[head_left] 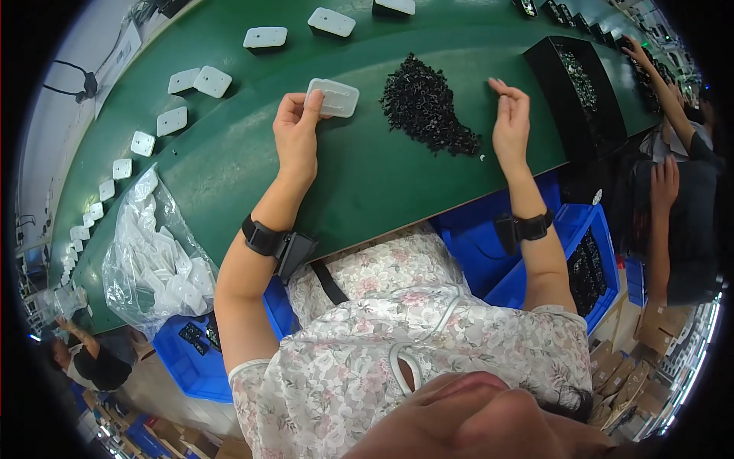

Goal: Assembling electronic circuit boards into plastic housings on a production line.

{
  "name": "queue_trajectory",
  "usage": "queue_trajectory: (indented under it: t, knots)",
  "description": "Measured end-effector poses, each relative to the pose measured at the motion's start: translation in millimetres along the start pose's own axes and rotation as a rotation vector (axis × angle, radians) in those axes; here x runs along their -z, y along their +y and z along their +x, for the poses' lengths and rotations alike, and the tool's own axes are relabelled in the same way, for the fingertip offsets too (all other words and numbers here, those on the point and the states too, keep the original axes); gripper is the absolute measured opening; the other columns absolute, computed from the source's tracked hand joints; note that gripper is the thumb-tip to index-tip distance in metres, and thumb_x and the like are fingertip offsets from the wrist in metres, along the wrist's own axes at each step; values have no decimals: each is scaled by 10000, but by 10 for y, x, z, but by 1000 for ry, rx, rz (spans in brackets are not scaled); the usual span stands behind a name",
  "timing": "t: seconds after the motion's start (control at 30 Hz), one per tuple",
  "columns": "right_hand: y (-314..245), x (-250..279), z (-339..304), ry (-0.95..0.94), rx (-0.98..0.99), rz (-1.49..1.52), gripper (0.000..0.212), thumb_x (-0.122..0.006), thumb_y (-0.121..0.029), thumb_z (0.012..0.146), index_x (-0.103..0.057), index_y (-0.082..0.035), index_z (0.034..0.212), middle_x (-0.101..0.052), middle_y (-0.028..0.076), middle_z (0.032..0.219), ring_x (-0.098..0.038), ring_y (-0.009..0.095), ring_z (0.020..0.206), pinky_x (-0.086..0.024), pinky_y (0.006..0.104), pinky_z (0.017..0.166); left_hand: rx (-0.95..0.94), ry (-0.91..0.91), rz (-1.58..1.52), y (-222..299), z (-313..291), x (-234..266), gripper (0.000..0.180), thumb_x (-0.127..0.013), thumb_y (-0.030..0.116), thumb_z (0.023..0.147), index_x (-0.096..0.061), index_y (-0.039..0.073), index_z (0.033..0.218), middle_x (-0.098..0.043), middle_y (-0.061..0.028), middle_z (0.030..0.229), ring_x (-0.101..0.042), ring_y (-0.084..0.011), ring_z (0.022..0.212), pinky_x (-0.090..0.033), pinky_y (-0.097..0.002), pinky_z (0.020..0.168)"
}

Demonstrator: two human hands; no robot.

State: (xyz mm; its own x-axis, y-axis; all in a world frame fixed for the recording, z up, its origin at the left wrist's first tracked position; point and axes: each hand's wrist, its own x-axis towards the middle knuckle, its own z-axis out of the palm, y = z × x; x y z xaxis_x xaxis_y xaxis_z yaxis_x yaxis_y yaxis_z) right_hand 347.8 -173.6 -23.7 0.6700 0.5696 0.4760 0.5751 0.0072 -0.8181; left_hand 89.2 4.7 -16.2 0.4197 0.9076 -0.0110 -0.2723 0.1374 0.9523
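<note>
My left hand (297, 136) grips a translucent white rectangular plastic cover (341, 98) by its left end, thumb on top, held over the green table (367, 180). The cover has rounded corners and a raised rim. To its right lies a heap of small black parts (424, 103), too small to make out singly. Just right of that heap is my right hand (511, 131), its fingers loosely bent and apart, with nothing visible in them. A tiny pale piece (482, 157) rests at the heap's near edge.
White-topped boxes (265, 37) line the far and left table. A clear bag (157, 252) of white covers lies at the left edge. A black box (577, 99) of small parts stands right. Blue bins (191, 363) sit below the edge. A co-worker's arm (664, 92) reaches in at far right.
</note>
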Motion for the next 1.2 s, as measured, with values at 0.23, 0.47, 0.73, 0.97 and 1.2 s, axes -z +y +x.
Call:
queue_trajectory:
  t: [0.23, 0.47, 0.73, 0.97, 1.2]
  knots:
    - [-240, -556, -43, -86, -57, 97, 125, -358, -65, 995, -428, -10, 1082, -559, 167, 1247, -490, 221, 1217, -344, 312, 1042, 2, -49, -68, -18, -91, -89, 189, -615, 198, 917, -550, 22, 887, -626, -51, 830, -565, -115, 713, -469, -250, 691]
    - [-328, -819, 2, -346, -7, 215, 151, -375, -78, 995, -462, -7, 1097, -560, 167, 1244, -499, 208, 1198, -339, 311, 1037, -19, 30, -46, 276, -521, 445, 181, -603, 188, 920, -555, 14, 903, -628, -55, 839, -582, -116, 716, -486, -253, 663]
    - [-203, -532, 299, -385, 332, -223, 203, -447, -134, 985, -522, 31, 1078, -612, 118, 1150, -562, 170, 1057, -427, 309, 925, -216, 212, -20, 489, -1605, 1006, 153, -610, 147, 910, -544, 11, 923, -598, -29, 785, -567, -74, 679, -470, -214, 588]
    - [-729, -814, 704, -437, 485, -535, 226, -454, -133, 954, -583, -114, 1139, -666, 39, 871, -623, 142, 745, -484, 290, 669, -432, 782, 411, 740, -2531, 1636, 140, -622, 166, 902, -583, 32, 916, -574, 0, 700, -520, -54, 584, -412, -209, 515]
    - [-2355, -1800, -631, -1163, 540, 303, 237, -466, -16, 954, -563, -5, 1170, -636, 68, 897, -573, 102, 717, -487, 243, 688, -545, 1550, 383, 514, -4165, 2990, 176, -571, 193, 938, -544, 19, 932, -628, -69, 816, -602, -126, 702, -508, -260, 634]
